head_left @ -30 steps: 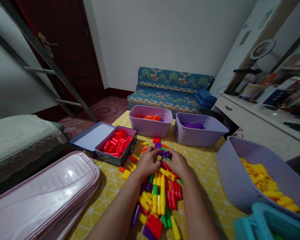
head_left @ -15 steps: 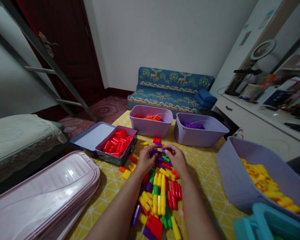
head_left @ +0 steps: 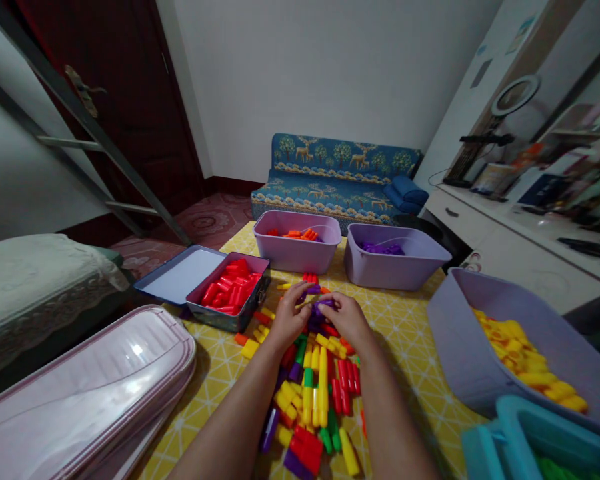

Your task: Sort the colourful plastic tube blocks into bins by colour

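Note:
My left hand (head_left: 290, 319) is over the far part of a pile of coloured plastic blocks, its fingers curved and its thumb apart from them. Close beside it, my right hand (head_left: 349, 319) has its fingers closed on purple blocks (head_left: 322, 308); how many is hidden by the fingers. Below the hands lie loose yellow blocks (head_left: 323, 387), red blocks (head_left: 307, 448) and green blocks (head_left: 333, 430), some joined into sticks and small slabs. More red blocks (head_left: 310, 277) lie just beyond my fingers.
An open tin box (head_left: 245, 319) of red blocks stands left. Lilac bins hold orange blocks (head_left: 300, 235), purple blocks (head_left: 383, 248) and yellow blocks (head_left: 525, 360). A turquoise container (head_left: 510, 427) is at the lower right. Pinkish lids (head_left: 90, 367) lie left on the yellow tablecloth (head_left: 405, 373).
The purple blocks between my hands are now at my right fingers, and my left fingers have come apart from them. The view has shifted slightly; the bins and tin stand as before.

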`<control>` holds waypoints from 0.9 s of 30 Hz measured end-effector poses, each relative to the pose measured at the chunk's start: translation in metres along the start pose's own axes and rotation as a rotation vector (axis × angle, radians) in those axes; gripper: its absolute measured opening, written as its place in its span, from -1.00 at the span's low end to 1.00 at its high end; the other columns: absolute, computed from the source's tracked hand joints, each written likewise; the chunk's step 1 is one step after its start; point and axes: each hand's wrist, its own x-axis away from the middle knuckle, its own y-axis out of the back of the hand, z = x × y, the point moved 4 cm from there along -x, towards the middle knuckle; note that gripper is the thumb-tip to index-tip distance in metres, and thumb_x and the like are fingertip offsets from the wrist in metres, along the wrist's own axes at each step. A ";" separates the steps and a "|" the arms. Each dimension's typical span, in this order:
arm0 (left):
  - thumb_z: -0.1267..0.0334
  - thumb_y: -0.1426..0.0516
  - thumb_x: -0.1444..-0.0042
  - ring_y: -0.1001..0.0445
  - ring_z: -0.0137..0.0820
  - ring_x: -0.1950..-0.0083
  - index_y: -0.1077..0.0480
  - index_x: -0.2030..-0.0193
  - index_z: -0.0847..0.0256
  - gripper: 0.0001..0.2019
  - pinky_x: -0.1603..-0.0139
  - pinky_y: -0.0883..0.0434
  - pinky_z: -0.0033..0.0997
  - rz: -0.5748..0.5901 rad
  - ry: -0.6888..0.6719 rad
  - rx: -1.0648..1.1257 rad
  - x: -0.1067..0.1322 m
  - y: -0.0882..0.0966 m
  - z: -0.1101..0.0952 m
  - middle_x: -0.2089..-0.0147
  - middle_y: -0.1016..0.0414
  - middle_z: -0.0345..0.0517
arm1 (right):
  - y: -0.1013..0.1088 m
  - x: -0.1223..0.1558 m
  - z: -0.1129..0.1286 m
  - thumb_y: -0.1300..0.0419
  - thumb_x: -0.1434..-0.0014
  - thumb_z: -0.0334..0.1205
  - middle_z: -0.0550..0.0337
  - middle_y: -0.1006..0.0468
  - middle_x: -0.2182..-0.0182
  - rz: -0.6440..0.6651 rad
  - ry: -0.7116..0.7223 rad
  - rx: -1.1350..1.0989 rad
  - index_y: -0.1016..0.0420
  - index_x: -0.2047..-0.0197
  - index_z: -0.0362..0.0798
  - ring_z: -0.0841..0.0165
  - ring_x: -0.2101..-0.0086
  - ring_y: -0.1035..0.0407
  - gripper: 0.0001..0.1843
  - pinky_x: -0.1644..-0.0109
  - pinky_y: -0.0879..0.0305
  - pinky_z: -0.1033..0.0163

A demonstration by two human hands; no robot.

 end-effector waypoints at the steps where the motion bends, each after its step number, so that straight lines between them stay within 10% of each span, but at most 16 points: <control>1: 0.49 -0.06 -0.01 -0.41 -0.30 -0.17 -0.42 -0.09 0.20 -0.54 -0.17 -0.36 -0.29 0.008 0.020 0.007 0.000 0.000 0.000 -0.14 -0.47 -0.02 | 0.000 0.000 0.000 -0.17 0.00 -0.20 0.12 -0.60 0.33 -0.008 -0.002 0.002 -0.52 0.23 -0.07 0.30 0.31 -0.48 -0.75 0.20 -0.41 0.21; 8: 0.41 -0.03 -0.09 -0.55 -0.38 0.20 -0.51 0.04 0.21 -0.66 0.17 -0.46 -0.44 -0.006 0.090 -0.093 0.002 0.000 0.005 0.23 -0.61 -0.09 | 0.009 0.004 0.010 -0.17 0.06 -0.25 0.22 -0.56 0.42 -0.049 -0.081 -0.063 -0.52 0.14 -0.05 0.39 0.50 -0.41 -0.64 0.42 -0.36 0.31; 14: 0.30 -0.13 -0.09 -0.49 -0.29 0.03 -0.52 0.06 0.14 -0.72 -0.03 -0.38 -0.33 0.138 -0.027 -0.375 0.005 -0.005 0.003 0.08 -0.58 -0.08 | 0.015 0.007 0.018 -0.18 0.08 -0.20 0.23 -0.53 0.52 -0.025 -0.128 -0.126 -0.60 0.23 -0.05 0.44 0.60 -0.32 -0.69 0.54 -0.25 0.34; 23: 0.05 -0.22 -0.04 -0.45 -0.25 -0.01 -0.52 0.04 0.11 -0.64 -0.05 -0.36 -0.31 0.260 -0.067 -0.462 0.006 -0.008 0.002 0.02 -0.55 -0.07 | 0.077 -0.047 0.035 -0.29 0.18 -0.32 0.24 -0.47 0.35 -0.697 0.074 -0.817 -0.33 0.09 -0.05 0.44 0.35 -0.44 -0.49 0.25 -0.37 0.30; 27: 0.07 -0.21 -0.04 -0.46 -0.24 0.00 -0.52 0.03 0.10 -0.64 -0.01 -0.37 -0.32 0.262 -0.038 -0.457 0.005 -0.009 0.006 0.04 -0.55 -0.06 | 0.095 -0.066 0.039 -0.28 0.21 -0.43 0.30 -0.35 0.33 -0.800 0.207 -0.910 -0.19 0.31 -0.02 0.49 0.25 -0.40 -0.60 0.03 -0.35 0.24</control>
